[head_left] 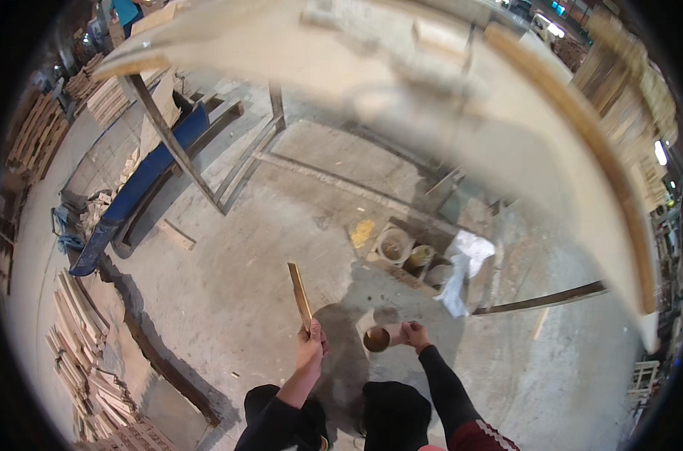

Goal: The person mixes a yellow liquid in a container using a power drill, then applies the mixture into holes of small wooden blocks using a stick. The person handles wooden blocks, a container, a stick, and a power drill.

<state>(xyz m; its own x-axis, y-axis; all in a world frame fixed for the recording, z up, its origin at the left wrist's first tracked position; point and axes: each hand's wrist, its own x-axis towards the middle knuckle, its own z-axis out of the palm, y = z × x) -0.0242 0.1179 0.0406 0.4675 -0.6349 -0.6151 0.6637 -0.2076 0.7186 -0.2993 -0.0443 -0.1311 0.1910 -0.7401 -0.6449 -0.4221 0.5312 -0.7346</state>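
My left hand (310, 350) is closed round the lower end of a narrow, flat wooden strip (299, 295), which points up and away from me. My right hand (414, 336) grips the side of a small pale container, with round brown contents (377, 340) showing in it. What the contents are I cannot tell. Both hands are low in front of my legs, apart from each other. Beyond the right hand, an open box (403, 276) on the floor holds several round tubs, and a crumpled white sheet (457, 274) hangs over its right side.
A large pale tabletop (507, 143) on metal legs, blurred, spans the top and right. At left lie a blue-sided bin (142, 171) of wood scraps and piled wood strips (82, 338). A dark rail (161, 361) runs nearby. Yellow material (362, 233) marks the concrete floor.
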